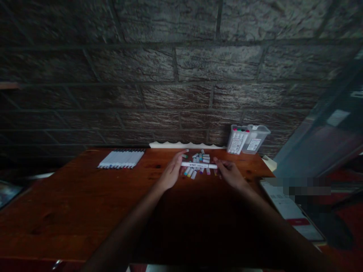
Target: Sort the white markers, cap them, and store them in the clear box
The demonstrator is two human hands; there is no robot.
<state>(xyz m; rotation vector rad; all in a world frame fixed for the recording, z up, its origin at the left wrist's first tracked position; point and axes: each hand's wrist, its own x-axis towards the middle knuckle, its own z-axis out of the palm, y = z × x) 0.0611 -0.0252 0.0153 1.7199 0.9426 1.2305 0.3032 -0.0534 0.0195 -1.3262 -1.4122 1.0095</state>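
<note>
A white marker with dark print on its barrel is held level between my two hands. My left hand has its left end at the thumb, with a finger stretched out above it. The fingers of my right hand are pinched on its right end. Below and behind the marker, a loose pile of marker caps with coloured ends lies on the wooden table. My hands and the marker hide some of these caps.
A row of white markers lies side by side at the left. Back right stand a clear case holding several markers and a second clear case. A white scalloped strip runs along the brick wall. A flat white box sits at right.
</note>
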